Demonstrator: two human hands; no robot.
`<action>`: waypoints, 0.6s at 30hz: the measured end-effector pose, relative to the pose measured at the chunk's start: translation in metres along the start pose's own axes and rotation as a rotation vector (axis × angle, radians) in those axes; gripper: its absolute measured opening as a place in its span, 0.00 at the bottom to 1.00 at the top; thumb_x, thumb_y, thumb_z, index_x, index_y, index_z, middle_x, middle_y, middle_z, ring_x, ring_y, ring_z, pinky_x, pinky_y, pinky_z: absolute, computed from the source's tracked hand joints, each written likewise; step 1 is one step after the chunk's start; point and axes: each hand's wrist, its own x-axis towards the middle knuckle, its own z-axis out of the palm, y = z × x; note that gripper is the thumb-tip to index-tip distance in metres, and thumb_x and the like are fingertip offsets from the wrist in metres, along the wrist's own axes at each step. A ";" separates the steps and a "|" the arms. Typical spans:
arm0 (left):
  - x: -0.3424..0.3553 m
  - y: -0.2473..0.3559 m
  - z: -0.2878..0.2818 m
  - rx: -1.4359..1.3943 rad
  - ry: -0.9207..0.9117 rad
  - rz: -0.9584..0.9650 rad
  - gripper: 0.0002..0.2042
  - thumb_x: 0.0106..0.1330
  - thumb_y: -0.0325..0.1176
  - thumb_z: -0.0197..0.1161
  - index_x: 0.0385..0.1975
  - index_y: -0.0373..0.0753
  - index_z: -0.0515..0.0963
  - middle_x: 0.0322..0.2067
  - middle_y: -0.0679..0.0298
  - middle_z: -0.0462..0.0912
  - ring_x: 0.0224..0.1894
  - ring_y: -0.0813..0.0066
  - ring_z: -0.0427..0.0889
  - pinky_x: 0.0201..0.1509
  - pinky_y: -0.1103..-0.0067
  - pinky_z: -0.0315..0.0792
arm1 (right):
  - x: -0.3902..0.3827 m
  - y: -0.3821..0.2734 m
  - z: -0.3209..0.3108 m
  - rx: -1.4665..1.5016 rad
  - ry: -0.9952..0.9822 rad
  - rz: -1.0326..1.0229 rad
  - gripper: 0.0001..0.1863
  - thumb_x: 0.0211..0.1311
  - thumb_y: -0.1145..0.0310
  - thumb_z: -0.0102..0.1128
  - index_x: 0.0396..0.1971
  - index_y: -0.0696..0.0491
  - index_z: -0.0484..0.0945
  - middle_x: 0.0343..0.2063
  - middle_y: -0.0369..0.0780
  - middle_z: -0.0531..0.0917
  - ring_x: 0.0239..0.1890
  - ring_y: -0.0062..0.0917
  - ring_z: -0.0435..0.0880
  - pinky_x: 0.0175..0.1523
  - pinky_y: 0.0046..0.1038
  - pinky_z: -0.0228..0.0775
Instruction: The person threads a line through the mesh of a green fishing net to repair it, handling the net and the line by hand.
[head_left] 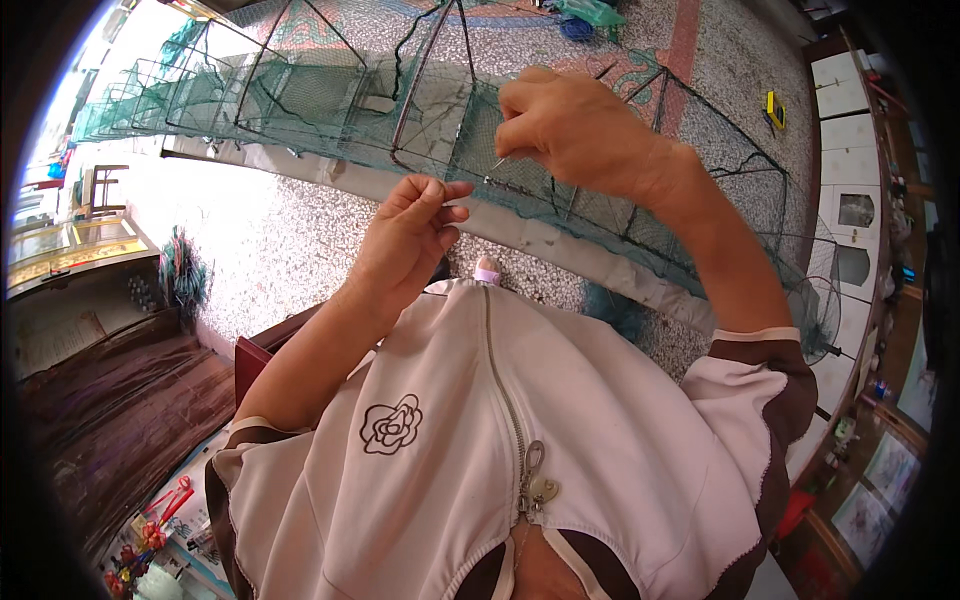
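Observation:
A long green mesh net trap with dark wire frames stretches across in front of me, from far left to right. Over its near side, my right hand is closed on a thin, needle-like tool. The tool's fine tip points down from my fingers, and a dark end shows behind the hand. Lower and to the left, my left hand is closed beside the net's near edge, thumb against the index finger. Whatever it pinches, possibly thread, is too small to make out. Small dark beads or weights line the edge between the hands.
A pale strip runs beneath the net's near edge above the speckled floor. At the far right lies a yellow and black object; a blue and green bundle sits at the back. White cabinets line the right; a dark brown surface is at left.

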 end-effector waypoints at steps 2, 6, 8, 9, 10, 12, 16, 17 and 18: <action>0.000 -0.002 -0.001 0.000 -0.015 -0.002 0.04 0.72 0.31 0.49 0.34 0.41 0.70 0.49 0.57 0.76 0.35 0.82 0.75 0.34 0.86 0.71 | 0.003 -0.002 0.003 -0.003 -0.024 -0.015 0.03 0.46 0.72 0.63 0.22 0.50 0.79 0.25 0.34 0.73 0.34 0.28 0.75 0.38 0.31 0.68; -0.002 -0.003 0.000 0.025 -0.031 -0.015 0.05 0.72 0.32 0.49 0.33 0.43 0.69 0.50 0.58 0.76 0.36 0.82 0.75 0.34 0.86 0.68 | 0.006 -0.005 0.012 0.062 -0.059 -0.039 0.02 0.47 0.73 0.63 0.23 0.51 0.79 0.25 0.34 0.73 0.35 0.29 0.75 0.37 0.31 0.68; -0.005 -0.002 0.003 0.043 0.026 -0.025 0.05 0.72 0.32 0.49 0.33 0.43 0.69 0.48 0.60 0.76 0.36 0.82 0.75 0.35 0.85 0.67 | 0.008 -0.007 0.015 0.162 -0.054 -0.011 0.03 0.48 0.73 0.63 0.24 0.52 0.78 0.25 0.35 0.73 0.35 0.30 0.75 0.37 0.31 0.68; -0.007 0.000 0.006 0.047 0.079 -0.031 0.05 0.72 0.32 0.48 0.33 0.43 0.69 0.47 0.61 0.77 0.36 0.82 0.75 0.35 0.85 0.67 | 0.009 -0.009 0.017 0.230 -0.053 0.025 0.03 0.49 0.73 0.63 0.25 0.52 0.78 0.26 0.36 0.73 0.35 0.31 0.75 0.37 0.31 0.67; -0.009 0.000 0.007 0.052 0.132 -0.038 0.05 0.72 0.31 0.48 0.33 0.42 0.69 0.45 0.61 0.77 0.36 0.82 0.75 0.35 0.84 0.66 | 0.010 -0.012 0.019 0.297 -0.053 0.060 0.04 0.49 0.72 0.63 0.25 0.52 0.77 0.26 0.36 0.73 0.35 0.32 0.74 0.37 0.31 0.67; -0.010 -0.004 -0.009 -0.021 0.079 -0.080 0.06 0.72 0.30 0.47 0.32 0.42 0.69 0.41 0.63 0.77 0.37 0.82 0.75 0.36 0.84 0.66 | 0.012 -0.022 0.022 0.451 -0.108 0.109 0.06 0.49 0.71 0.64 0.26 0.53 0.76 0.28 0.37 0.73 0.36 0.33 0.74 0.38 0.30 0.66; -0.011 -0.005 -0.016 -0.166 0.052 -0.168 0.06 0.72 0.29 0.46 0.32 0.41 0.69 0.35 0.65 0.77 0.37 0.80 0.76 0.37 0.83 0.67 | 0.013 -0.021 0.031 0.461 -0.204 0.126 0.07 0.50 0.67 0.66 0.26 0.51 0.76 0.31 0.35 0.73 0.37 0.31 0.73 0.41 0.31 0.64; -0.010 -0.007 -0.018 -0.198 0.023 -0.178 0.06 0.72 0.29 0.46 0.32 0.41 0.69 0.35 0.65 0.77 0.38 0.80 0.76 0.37 0.83 0.68 | 0.013 -0.022 0.034 0.372 -0.144 0.076 0.07 0.50 0.67 0.66 0.26 0.50 0.76 0.31 0.35 0.73 0.37 0.30 0.73 0.42 0.32 0.63; -0.008 -0.011 -0.022 -0.229 -0.006 -0.188 0.06 0.72 0.29 0.46 0.32 0.41 0.69 0.35 0.65 0.77 0.38 0.79 0.76 0.38 0.83 0.68 | 0.012 -0.024 0.038 0.282 -0.084 0.026 0.07 0.50 0.66 0.67 0.25 0.49 0.77 0.30 0.34 0.73 0.37 0.30 0.73 0.43 0.32 0.63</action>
